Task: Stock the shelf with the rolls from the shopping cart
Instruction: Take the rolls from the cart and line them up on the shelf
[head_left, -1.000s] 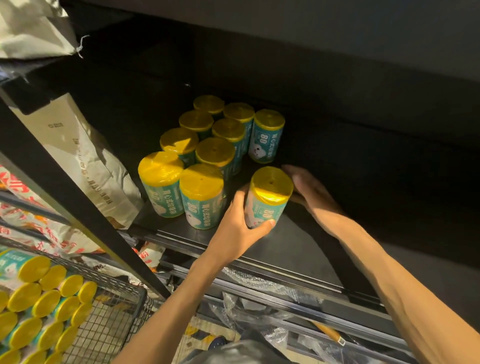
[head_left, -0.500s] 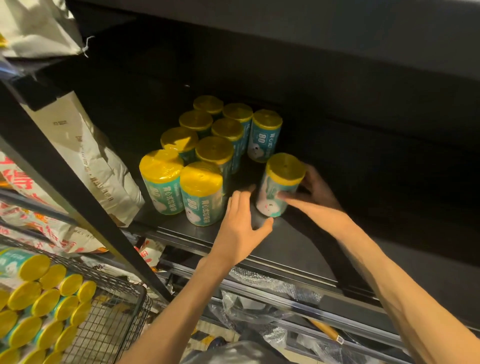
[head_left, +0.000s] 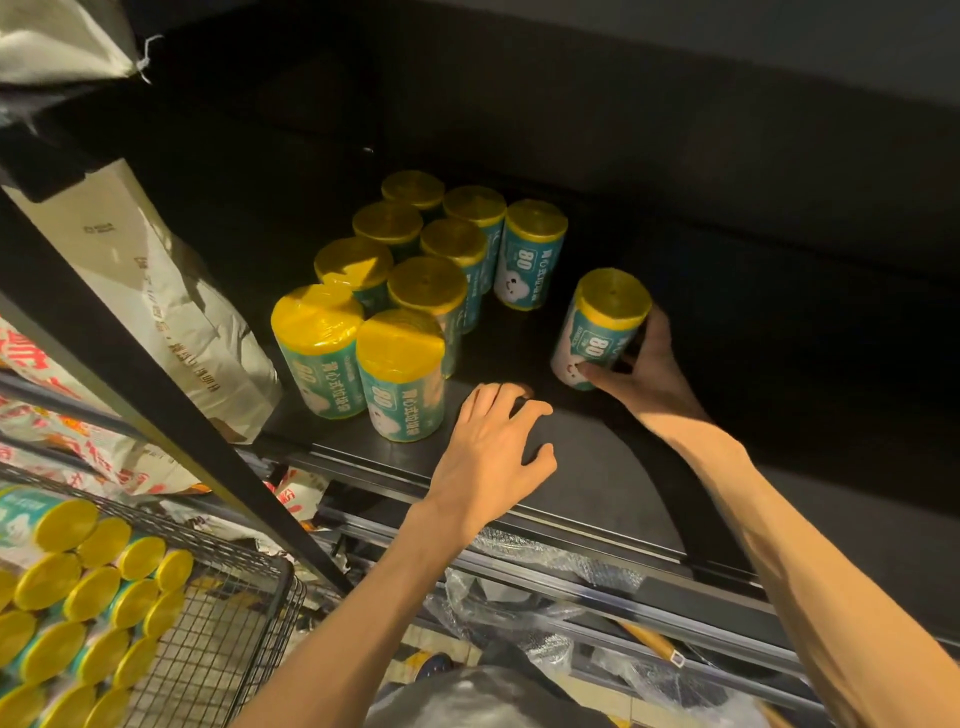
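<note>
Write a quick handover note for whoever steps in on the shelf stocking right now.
Right hand grips one roll, tilted, on the shelf, set apart to the right of the group.
Left hand is open over the shelf's front, holding nothing.
Done: nine rolls stand upright in a cluster on the shelf.
Left: stand the held roll beside the cluster, then bring the many rolls lying in the shopping cart.

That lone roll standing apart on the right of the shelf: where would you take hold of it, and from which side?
Grip the roll around its teal side, low down, coming from the right, as the right hand does now. It stands nearly upright, leaning slightly, with open shelf around it, so fingers can wrap the round wall; the other rolls sit off to its left.
</note>
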